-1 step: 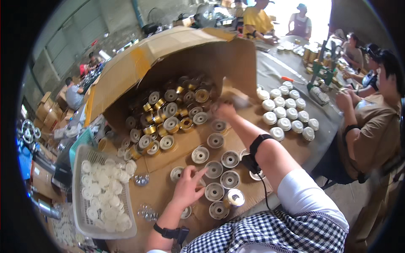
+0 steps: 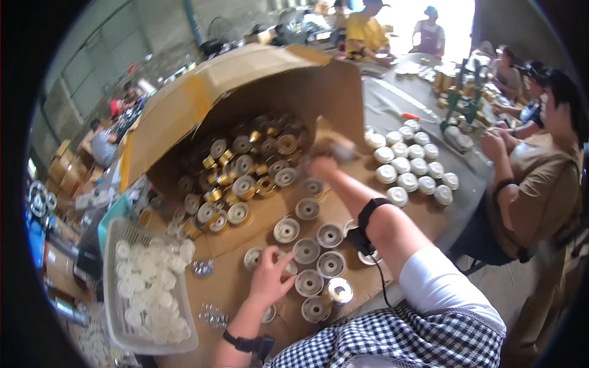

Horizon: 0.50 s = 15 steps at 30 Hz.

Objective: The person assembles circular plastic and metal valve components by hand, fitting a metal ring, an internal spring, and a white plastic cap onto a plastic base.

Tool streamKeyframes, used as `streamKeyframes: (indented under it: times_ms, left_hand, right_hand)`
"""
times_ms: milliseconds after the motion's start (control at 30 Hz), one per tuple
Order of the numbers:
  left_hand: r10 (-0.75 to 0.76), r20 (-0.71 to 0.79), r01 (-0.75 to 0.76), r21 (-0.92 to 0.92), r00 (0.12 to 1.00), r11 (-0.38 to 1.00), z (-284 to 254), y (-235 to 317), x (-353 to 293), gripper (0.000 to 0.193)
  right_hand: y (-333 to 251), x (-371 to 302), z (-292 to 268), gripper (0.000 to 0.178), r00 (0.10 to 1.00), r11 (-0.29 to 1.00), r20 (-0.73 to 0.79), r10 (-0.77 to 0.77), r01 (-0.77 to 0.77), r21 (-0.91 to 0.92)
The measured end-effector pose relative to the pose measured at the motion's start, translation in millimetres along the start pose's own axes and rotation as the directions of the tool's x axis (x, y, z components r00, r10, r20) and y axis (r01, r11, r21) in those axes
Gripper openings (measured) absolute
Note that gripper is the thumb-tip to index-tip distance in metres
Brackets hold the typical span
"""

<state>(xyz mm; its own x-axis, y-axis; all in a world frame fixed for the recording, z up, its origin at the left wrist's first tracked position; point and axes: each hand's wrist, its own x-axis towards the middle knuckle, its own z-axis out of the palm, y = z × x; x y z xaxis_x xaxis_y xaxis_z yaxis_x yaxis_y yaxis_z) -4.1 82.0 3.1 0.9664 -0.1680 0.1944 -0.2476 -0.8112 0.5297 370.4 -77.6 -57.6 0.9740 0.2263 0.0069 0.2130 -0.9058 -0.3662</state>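
The left hand (image 2: 270, 279) was laid with fingers spread over a round metal spool (image 2: 253, 257) near the front edge of the cardboard sheet (image 2: 245, 230), touching it. More silvery, dished spools (image 2: 319, 251) were ranged just beside it. The right hand (image 2: 324, 165) was stretched into the mouth of the tipped cardboard box (image 2: 245, 92); whether it gripped anything could not be told. Gold-banded spools (image 2: 245, 172) were heaped inside.

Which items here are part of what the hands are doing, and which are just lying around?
In hand:
left hand on upright spools
right hand reaching at tipped cardboard box of gold-banded spools

Lying about:
basket of white discs
white caps
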Motion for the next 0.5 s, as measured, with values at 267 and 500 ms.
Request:
streamKeyframes:
  times_ms: [267, 500]
  left_hand:
    - [-0.045, -0.133, 0.051, 0.041, 0.990, 0.998, 1, -31, -27, 0.039]
    - [0.044, -0.182, -0.043, 0.008, 0.982, 0.999, -10, -28, -11, 0.028]
  right_hand:
    - [-48, -76, 3, 0.072, 0.875, 0.864, -0.089, -0.475, 0.483, 0.143]
    - [-63, -78, 1, 0.071, 0.874, 0.874, -0.044, -0.485, 0.481, -0.074]
